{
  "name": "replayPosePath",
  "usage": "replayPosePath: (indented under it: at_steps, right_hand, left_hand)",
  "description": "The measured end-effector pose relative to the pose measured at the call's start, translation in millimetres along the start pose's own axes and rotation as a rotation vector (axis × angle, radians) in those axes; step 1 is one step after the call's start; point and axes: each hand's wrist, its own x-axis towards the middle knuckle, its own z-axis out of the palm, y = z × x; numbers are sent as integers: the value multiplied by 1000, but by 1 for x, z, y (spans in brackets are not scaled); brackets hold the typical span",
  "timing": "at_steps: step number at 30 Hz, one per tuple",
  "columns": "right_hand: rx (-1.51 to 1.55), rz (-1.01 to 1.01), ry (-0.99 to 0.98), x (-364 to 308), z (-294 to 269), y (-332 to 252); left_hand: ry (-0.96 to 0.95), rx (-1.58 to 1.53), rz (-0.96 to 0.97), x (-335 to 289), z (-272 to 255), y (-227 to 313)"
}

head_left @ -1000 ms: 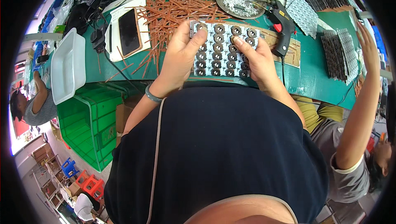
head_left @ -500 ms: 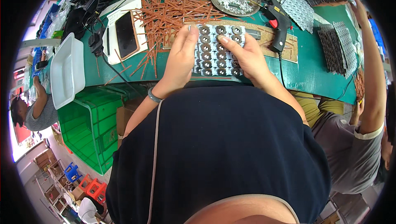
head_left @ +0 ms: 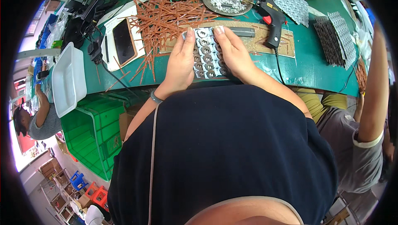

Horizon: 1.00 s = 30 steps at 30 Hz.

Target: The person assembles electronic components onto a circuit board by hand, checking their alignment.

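Observation:
Between my two hands is a silvery-grey panel (head_left: 206, 58) with rows of round dark pieces, each with a hole in its middle. My left hand (head_left: 180, 64) grips its left edge, thumb pointing up along the side. My right hand (head_left: 233, 55) holds the opposite edge, with its fingers partly hidden. The panel stands tilted over the near edge of the green table. Just beyond it lies a tan board (head_left: 265, 38) bearing a grey metal bar (head_left: 242, 32).
Many thin reddish-brown strips (head_left: 161, 18) are heaped behind my left hand. A soldering gun (head_left: 271, 22) leans by a round metal dish (head_left: 211, 7) of silvery bits. Similar panels (head_left: 338, 38) stand at right, near a co-worker's arm (head_left: 373, 88). A white tray (head_left: 68, 84) and green crate (head_left: 93, 134) are left.
The panel has turned and looks narrower, shifting slightly left. My right hand has moved left, its thumb leaving the panel's face for the upper edge. The co-worker's right-side arm has shifted.

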Motion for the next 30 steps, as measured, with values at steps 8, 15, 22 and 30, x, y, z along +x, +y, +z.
replayPosePath:
  at_steps: [8, 15, 22, 30]
  right_hand:
    - [656, 401, -230, -4, -1, -17]
    - [552, 415, -122, -3, -4, -21]
    - [-256, -18, -195, 0, -8, -19]
    - [-472, -365, -252, -13, 3, -11]
  left_hand:
    - [-368, -107, -45, 7, -39, -14]
    - [60, -210, -65, 14, -21, -10]
    - [-140, -319, 17, 7, -9, -14]
    - [-46, -109, 134, 7, -16, -19]
